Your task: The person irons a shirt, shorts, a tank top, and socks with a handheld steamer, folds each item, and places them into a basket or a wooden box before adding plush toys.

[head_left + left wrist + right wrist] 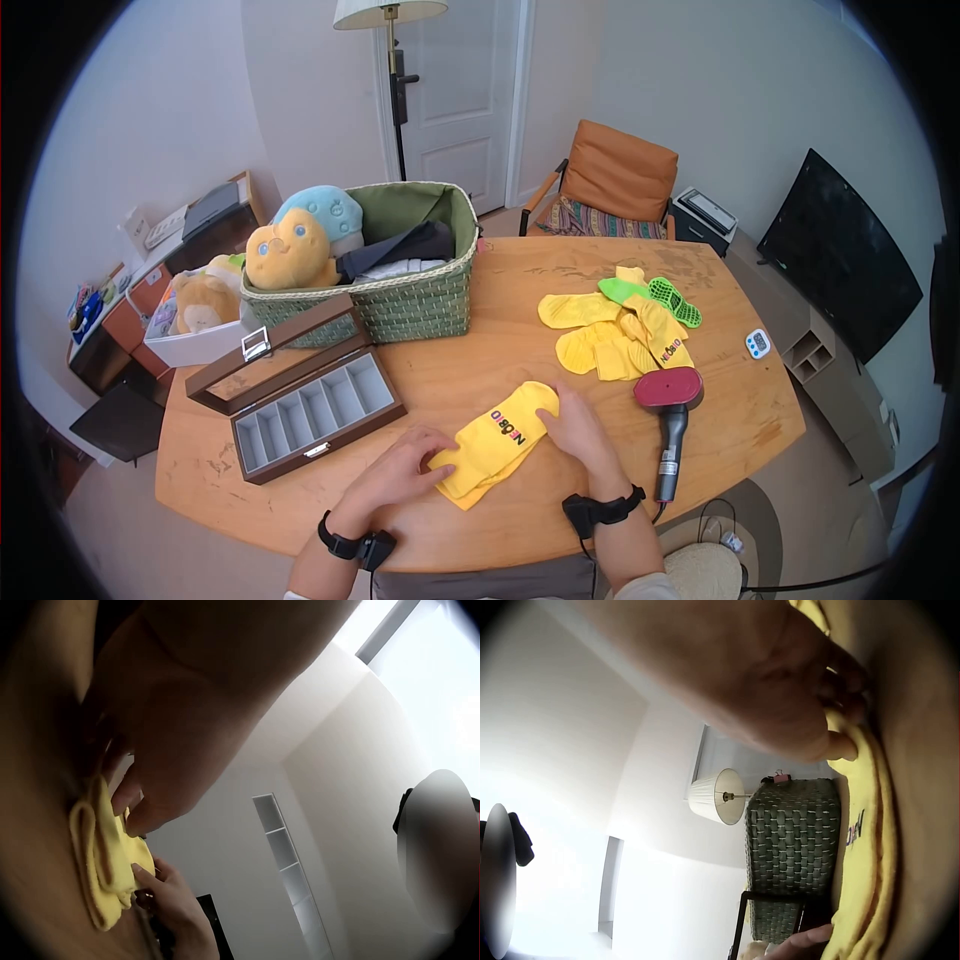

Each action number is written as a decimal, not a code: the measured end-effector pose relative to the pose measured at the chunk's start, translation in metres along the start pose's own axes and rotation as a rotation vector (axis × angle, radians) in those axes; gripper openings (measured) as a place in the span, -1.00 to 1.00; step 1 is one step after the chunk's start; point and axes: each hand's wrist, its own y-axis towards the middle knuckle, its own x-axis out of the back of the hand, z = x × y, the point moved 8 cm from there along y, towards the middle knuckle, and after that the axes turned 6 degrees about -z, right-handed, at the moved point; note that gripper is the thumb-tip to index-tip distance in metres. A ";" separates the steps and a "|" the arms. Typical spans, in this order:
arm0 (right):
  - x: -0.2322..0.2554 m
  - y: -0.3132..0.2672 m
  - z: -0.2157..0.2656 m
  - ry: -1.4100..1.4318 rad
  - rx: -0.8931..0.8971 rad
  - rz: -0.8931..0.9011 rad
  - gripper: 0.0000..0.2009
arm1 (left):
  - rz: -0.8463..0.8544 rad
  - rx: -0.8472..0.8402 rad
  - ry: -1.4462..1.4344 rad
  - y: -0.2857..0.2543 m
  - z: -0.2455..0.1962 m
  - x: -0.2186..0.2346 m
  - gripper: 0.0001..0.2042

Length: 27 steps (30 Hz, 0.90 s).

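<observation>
A pair of yellow socks [497, 440] with dark and coloured lettering lies stacked and flat at the table's front. My left hand [400, 467] holds the near left edge, thumb and fingers bent at the fabric. At the far right end, my right hand [582, 430] pinches the socks, its thumb on top. The left wrist view shows the folded layers of the yellow socks [97, 862] edge-on beneath the left fingers. In the right wrist view, the right thumb [842, 747] presses on the yellow fabric, and the other fingers are partly hidden behind it.
More yellow socks [600, 340] and a green sock [675, 300] lie at the right, behind a handheld steamer [670, 420]. Left stand an opened compartment box [320, 415] and a green woven basket [420, 310] with plush toys. A small timer [758, 344] sits near the right edge.
</observation>
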 end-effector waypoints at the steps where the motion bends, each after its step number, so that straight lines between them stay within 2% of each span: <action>1: -0.004 0.001 -0.003 0.001 0.001 -0.002 -0.61 | 0.063 -0.032 0.025 -0.001 0.000 -0.003 -0.71; 2: -0.008 0.004 -0.003 0.058 0.064 -0.039 -0.64 | 0.063 -0.036 0.028 -0.002 0.001 -0.001 -0.71; 4: -0.012 0.008 -0.004 0.114 0.127 -0.080 -0.66 | 0.429 0.034 -0.162 -0.015 -0.001 -0.026 -0.78; 6: -0.026 0.007 0.000 0.276 0.065 0.051 -0.67 | 0.424 0.099 -0.245 -0.019 0.007 -0.033 -0.75; 7: -0.028 0.007 0.001 0.277 0.078 0.035 -0.67 | 0.417 0.151 -0.317 -0.015 0.012 -0.033 -0.73; 8: -0.034 0.005 0.001 0.312 0.102 0.063 -0.64 | 0.410 0.127 -0.300 -0.009 0.012 -0.032 -0.73; 10: -0.036 0.022 0.007 0.341 0.153 0.085 -0.61 | 0.179 0.232 -0.214 0.008 0.028 -0.020 -0.58; 11: -0.037 0.025 0.014 0.327 0.204 0.086 -0.59 | 0.172 0.213 -0.144 0.017 0.031 -0.021 -0.44; 13: -0.043 0.028 0.031 0.321 0.251 0.098 -0.57 | 0.132 0.250 -0.106 0.045 0.035 -0.022 -0.43; 15: -0.054 0.036 0.043 0.503 0.040 0.283 -0.54 | 0.092 0.283 -0.068 0.062 0.040 -0.029 -0.43; 17: -0.063 0.040 0.033 0.562 0.025 0.265 -0.56 | -0.010 0.336 -0.083 0.084 0.052 -0.027 -0.47; 20: -0.063 0.045 0.021 0.608 -0.060 0.265 -0.60 | 0.036 0.265 -0.085 0.094 0.086 -0.039 -0.53; 21: -0.067 0.040 0.010 0.598 -0.137 0.293 -0.61 | 0.042 0.226 -0.152 0.096 0.098 -0.046 -0.68; 23: -0.072 0.030 -0.002 0.679 -0.209 0.325 -0.63 | 0.065 0.322 -0.242 0.080 0.082 -0.041 -0.73; 24: -0.067 0.044 -0.001 0.758 -0.203 0.315 -0.66 | 0.048 0.351 -0.295 0.088 0.073 -0.030 -0.78; 25: -0.071 0.044 -0.006 0.685 -0.248 0.338 -0.76 | -0.009 0.351 -0.352 0.087 0.071 -0.028 -0.84; 26: -0.075 0.039 -0.006 0.685 -0.258 0.347 -0.76 | -0.008 0.364 -0.357 0.084 0.075 -0.033 -0.84; 27: -0.072 0.040 -0.002 0.670 -0.215 0.290 -0.79 | -0.069 0.301 -0.389 0.086 0.072 -0.032 -0.82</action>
